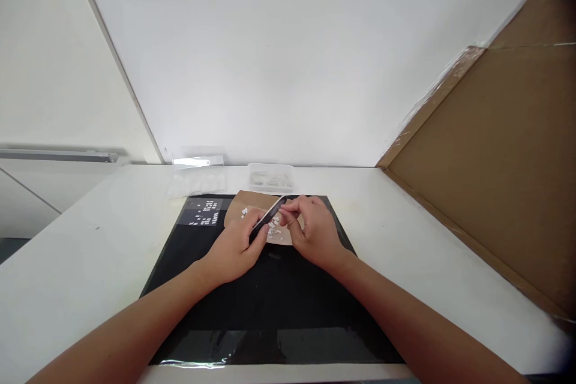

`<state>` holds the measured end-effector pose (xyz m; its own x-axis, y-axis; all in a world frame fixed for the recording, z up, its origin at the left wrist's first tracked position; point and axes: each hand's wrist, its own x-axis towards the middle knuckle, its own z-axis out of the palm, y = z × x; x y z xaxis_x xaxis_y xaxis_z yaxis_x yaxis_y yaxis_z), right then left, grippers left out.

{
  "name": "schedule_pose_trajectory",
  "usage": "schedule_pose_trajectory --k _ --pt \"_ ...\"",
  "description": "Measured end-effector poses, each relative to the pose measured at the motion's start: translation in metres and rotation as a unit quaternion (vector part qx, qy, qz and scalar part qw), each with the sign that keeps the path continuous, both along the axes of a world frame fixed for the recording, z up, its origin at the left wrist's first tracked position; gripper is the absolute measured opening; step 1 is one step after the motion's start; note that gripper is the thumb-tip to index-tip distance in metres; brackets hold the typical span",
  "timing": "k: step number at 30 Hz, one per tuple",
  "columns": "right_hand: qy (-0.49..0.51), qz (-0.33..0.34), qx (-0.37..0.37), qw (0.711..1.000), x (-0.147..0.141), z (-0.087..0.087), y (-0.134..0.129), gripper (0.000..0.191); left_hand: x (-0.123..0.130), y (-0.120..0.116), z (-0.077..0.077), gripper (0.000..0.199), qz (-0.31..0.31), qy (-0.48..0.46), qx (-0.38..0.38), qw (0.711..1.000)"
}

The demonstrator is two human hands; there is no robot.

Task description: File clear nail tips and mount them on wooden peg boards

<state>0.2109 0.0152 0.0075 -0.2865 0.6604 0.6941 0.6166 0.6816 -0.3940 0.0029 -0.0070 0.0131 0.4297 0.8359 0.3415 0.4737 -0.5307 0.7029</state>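
My left hand (236,247) grips a long, slim dark object (271,212) with a pale edge, its far end tilted up to the right. The fingers of my right hand (315,229) are pinched close to that far end. Whatever sits between those fingertips is too small to make out. Below both hands lies a sheet of brown paper (234,209) with small white pieces (273,228) scattered on it. The paper rests on a black mat (261,306).
At the mat's back left, small white bits lie grouped on a dark sheet (185,216). Behind stand an open clear plastic box (198,181) and a shallow clear tray (270,177). Brown cardboard (495,162) borders the white table (90,264) on the right; a white wall rises behind.
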Motion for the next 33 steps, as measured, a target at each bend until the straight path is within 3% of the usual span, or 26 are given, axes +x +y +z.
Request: schedule_pose_trajectory --k 4,11,16,23,33 --pt "-0.025 0.019 0.009 0.999 -0.004 -0.002 -0.006 0.008 0.001 0.0 0.001 0.022 -0.01 -0.011 0.004 1.0" --pt "0.034 -0.086 -0.009 0.996 0.003 0.001 0.001 0.009 -0.001 -0.001 0.001 0.019 -0.005 0.002 -0.004 1.0" --pt "0.051 -0.07 -0.03 0.996 0.001 0.001 0.0 0.011 -0.001 -0.001 0.0 0.019 -0.009 0.004 -0.003 1.0" --pt "-0.003 -0.007 -0.015 1.0 -0.007 -0.005 -0.008 0.008 -0.002 0.001 -0.001 0.021 -0.01 0.009 -0.003 1.0" --pt "0.052 -0.094 -0.059 0.992 0.003 0.002 0.002 0.013 -0.001 -0.001 0.001 0.022 -0.012 0.007 -0.016 1.0"
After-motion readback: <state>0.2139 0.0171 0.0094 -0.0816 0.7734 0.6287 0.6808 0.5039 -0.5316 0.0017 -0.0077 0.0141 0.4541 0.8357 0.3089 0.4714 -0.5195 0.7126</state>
